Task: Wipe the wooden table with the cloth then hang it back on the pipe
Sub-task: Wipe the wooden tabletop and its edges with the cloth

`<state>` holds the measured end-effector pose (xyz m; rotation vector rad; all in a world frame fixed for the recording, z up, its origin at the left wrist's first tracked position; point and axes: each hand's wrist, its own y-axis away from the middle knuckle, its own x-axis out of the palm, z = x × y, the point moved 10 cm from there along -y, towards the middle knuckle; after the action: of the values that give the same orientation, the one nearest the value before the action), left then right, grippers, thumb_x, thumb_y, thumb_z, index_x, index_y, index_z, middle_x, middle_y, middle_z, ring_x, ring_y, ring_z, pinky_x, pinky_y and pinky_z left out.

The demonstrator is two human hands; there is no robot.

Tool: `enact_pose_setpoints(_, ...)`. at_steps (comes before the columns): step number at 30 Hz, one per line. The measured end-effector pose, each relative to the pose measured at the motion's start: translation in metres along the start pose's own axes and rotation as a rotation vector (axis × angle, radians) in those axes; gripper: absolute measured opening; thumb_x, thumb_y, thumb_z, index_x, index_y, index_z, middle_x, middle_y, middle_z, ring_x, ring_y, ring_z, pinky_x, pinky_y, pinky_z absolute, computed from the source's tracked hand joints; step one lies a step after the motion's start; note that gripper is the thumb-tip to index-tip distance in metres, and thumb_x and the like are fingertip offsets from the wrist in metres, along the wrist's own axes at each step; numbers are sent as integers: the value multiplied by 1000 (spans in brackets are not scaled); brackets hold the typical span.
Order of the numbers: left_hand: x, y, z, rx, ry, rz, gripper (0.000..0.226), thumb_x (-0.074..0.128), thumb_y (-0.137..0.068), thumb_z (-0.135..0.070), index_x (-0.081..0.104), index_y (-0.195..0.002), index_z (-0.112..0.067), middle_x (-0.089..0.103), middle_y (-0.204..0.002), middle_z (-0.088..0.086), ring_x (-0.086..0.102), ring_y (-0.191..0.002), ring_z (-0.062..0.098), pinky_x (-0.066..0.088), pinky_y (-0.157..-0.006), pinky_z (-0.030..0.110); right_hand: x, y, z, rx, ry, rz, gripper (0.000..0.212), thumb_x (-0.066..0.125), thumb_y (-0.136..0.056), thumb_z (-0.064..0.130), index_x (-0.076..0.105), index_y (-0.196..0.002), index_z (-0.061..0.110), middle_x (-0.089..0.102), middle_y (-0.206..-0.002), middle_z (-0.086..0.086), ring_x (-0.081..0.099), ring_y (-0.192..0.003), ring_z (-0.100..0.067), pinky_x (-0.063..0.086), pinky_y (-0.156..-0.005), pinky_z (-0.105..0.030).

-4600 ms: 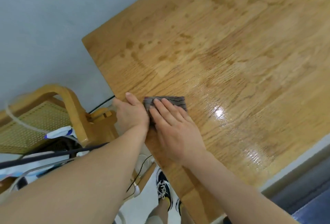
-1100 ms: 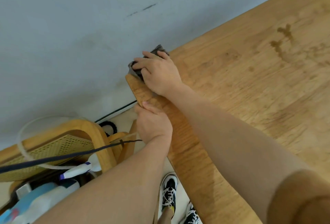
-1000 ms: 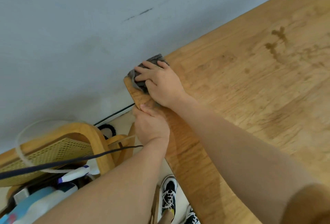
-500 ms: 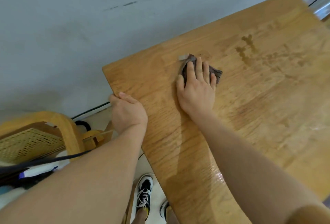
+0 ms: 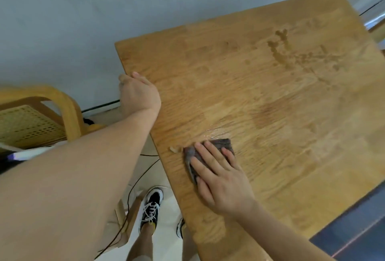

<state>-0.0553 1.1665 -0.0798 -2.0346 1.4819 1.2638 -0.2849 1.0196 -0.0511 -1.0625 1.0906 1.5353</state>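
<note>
Our right hand [image 5: 220, 179] lay flat on the grey cloth [image 5: 224, 143], fingers straight and spread, pressing it down onto the tabletop [image 5: 270, 98]. The cloth sat near the tabletop's left edge, on the near half, mostly covered by the fingers, with only its far corner and left side showing. Just left of it lay a small pale bit [image 5: 174, 149] that we could not make out. A glossy wet streak [image 5: 210, 133] shone on the wood just beyond the cloth.

Our left hand [image 5: 138, 94] held the left edge of the tabletop farther off, near the far left corner, thumb on top and fingers curled over the side. Its forearm crossed the near left of the view and hid much of what lay below.

Farther right on the wood, dark damp marks [image 5: 281, 40] spread toward the far right corner. A pale wall [image 5: 83, 21] ran behind the tabletop. To the left stood a wooden chair [image 5: 64, 104] with a woven back. Below the edge, a black-and-white shoe [image 5: 151, 204] stood on the light floor, with a thin black cable [image 5: 133, 185] trailing beside it.
</note>
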Motion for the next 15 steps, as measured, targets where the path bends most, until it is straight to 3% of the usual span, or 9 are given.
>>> enact_pose_setpoints(4,3,6,-5,101,-62,-1,51,20,-101,-31,29,-141,-1,47,-135,18,47,-119,34,40,-91,43,-27,-105,-38,288,-34,-165,50,29,-100,39,39,-147,24,27,-160,-2,18,-149,-20,17,-119,-46)
enact_pose_setpoints(6,-2,13,-6,179,-142,1,52,22,-101,-29,22,-145,-1,46,-136,20,45,-121,36,39,-92,46,-25,-128,-39,316,-51,-150,51,27,-101,38,34,-149,23,22,-161,-3,14,-149,-21,14,-120,-47)
enact_pose_setpoints(11,-1,41,-27,397,-474,78,56,29,-98,-18,11,-150,-9,15,-154,19,16,-139,36,24,-111,47,-6,-7,-33,106,-17,-78,47,36,-100,37,43,-145,23,25,-160,-2,18,-149,-18,22,-118,-46)
enact_pose_setpoints(15,20,71,-43,438,-544,95,61,20,-99,-32,5,-150,-3,2,-158,18,0,-145,32,7,-118,45,4,75,-49,73,-42,-59,47,48,-91,36,56,-135,22,32,-157,-2,29,-145,-20,31,-111,-46)
